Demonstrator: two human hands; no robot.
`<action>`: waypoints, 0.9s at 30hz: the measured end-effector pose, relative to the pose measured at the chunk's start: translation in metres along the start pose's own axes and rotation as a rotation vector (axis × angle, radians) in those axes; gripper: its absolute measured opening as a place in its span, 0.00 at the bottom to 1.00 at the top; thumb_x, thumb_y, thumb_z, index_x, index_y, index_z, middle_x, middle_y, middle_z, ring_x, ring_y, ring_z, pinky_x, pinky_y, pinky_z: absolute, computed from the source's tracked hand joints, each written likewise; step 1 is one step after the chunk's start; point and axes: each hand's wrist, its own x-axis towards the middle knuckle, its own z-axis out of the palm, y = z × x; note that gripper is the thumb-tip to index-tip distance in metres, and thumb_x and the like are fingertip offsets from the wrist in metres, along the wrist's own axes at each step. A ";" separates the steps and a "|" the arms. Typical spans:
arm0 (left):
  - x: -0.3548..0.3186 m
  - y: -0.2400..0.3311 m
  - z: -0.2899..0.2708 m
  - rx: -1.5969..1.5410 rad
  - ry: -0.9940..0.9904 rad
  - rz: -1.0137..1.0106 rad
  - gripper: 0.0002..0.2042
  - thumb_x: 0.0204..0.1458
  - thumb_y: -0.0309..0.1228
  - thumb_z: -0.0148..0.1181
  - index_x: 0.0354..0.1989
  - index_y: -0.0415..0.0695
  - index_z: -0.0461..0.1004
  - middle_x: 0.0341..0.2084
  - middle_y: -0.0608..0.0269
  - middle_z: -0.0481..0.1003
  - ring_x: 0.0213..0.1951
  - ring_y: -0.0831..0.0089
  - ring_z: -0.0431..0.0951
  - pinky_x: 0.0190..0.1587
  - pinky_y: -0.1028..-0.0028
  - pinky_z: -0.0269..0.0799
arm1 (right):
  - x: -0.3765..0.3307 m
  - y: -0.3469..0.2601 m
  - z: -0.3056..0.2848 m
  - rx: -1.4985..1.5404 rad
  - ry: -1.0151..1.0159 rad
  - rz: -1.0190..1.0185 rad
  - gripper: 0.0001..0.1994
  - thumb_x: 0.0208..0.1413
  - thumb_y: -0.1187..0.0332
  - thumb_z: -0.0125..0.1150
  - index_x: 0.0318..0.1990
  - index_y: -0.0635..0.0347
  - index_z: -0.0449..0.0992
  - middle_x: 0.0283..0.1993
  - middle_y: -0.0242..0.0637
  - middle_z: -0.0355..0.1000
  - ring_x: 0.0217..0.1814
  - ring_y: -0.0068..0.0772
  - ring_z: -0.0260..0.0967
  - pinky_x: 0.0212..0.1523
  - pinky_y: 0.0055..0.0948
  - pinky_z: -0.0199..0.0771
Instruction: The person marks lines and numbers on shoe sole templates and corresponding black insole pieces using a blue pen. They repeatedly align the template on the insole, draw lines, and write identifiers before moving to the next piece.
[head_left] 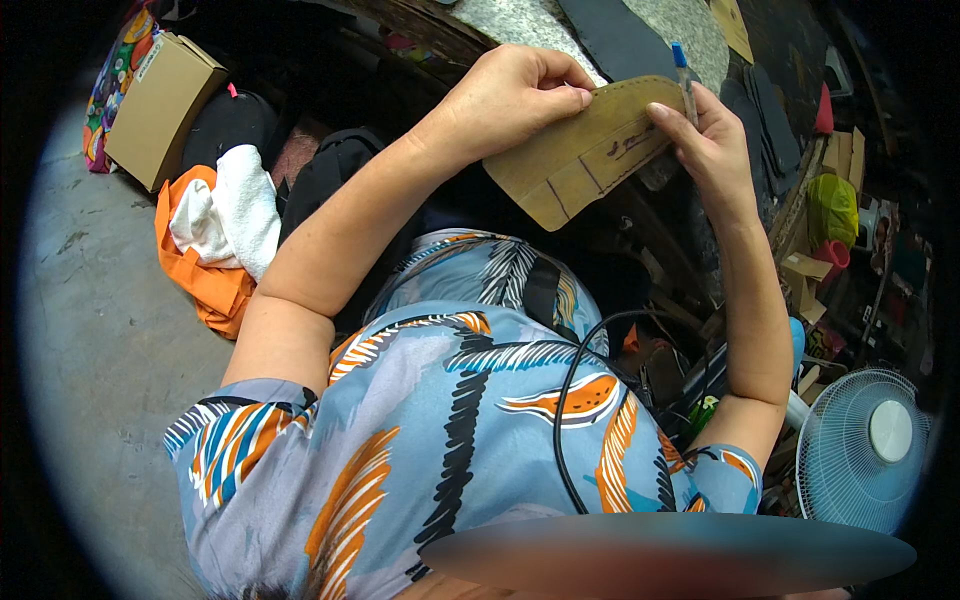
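Observation:
Up in front of me, a tan flat pattern piece (pixel 560 185) is held slanted between both hands. One edge of it is curved, with a row of small marks along it; dark pen lines and handwriting cross its face. My left hand (pixel 525 95) pinches the upper left edge between thumb and fingers. At the other end, my right hand (pixel 708 145) grips the piece with the thumb on its face. A pen with a blue cap (pixel 681 58) also stands up from the right hand, cap end upward. The right fingers behind the piece are partly hidden.
Beyond my hands lie a speckled stone slab (pixel 500 18) and dark flat sheets (pixel 615 40). On the left are a cardboard box (pixel 160 110), a white towel (pixel 247 205) and orange cloth (pixel 200 285). A fan (pixel 860 450) stands right; a black cable (pixel 560 425) crosses my shirt.

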 end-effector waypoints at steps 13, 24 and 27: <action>0.002 0.004 0.001 0.008 -0.041 -0.054 0.12 0.48 0.30 0.56 0.36 0.35 0.78 0.23 0.57 0.78 0.26 0.76 0.77 0.33 0.75 0.74 | 0.000 0.000 -0.003 0.038 -0.074 0.036 0.13 0.60 0.61 0.60 0.39 0.64 0.77 0.29 0.27 0.73 0.30 0.13 0.66 0.32 0.17 0.67; 0.004 0.004 0.006 -0.069 -0.048 -0.036 0.12 0.56 0.34 0.55 0.39 0.35 0.76 0.27 0.65 0.76 0.31 0.82 0.74 0.36 0.80 0.71 | -0.002 0.000 -0.003 0.051 -0.070 0.028 0.12 0.59 0.62 0.61 0.39 0.64 0.77 0.28 0.25 0.72 0.29 0.11 0.64 0.30 0.15 0.64; 0.005 0.002 0.006 -0.058 -0.048 -0.031 0.12 0.54 0.33 0.55 0.38 0.36 0.76 0.26 0.64 0.76 0.29 0.80 0.74 0.34 0.78 0.71 | -0.002 0.002 -0.005 0.090 -0.084 0.018 0.12 0.58 0.62 0.61 0.39 0.62 0.76 0.27 0.22 0.69 0.25 0.10 0.59 0.26 0.14 0.58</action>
